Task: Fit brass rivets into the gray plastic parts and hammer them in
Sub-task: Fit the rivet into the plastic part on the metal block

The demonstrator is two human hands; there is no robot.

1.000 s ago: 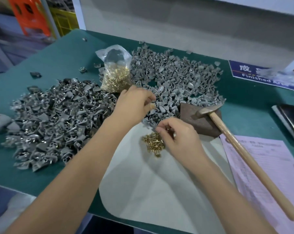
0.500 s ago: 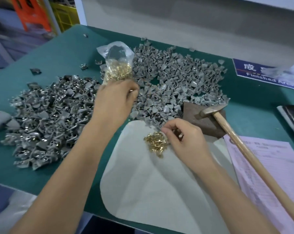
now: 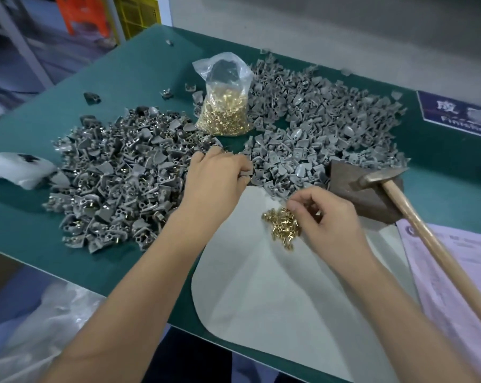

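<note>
Left hand [image 3: 215, 178] was brought back from the bag, a gray part [image 3: 246, 172] gripped | right hand [image 3: 325, 217] pinched at loose rivets [image 3: 282, 223] | one rivet should be singled out.

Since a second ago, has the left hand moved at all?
Yes. The left hand went up toward the bag of rivets and has come back down to the near edge of the right pile of gray parts, gripping a gray part.
</note>
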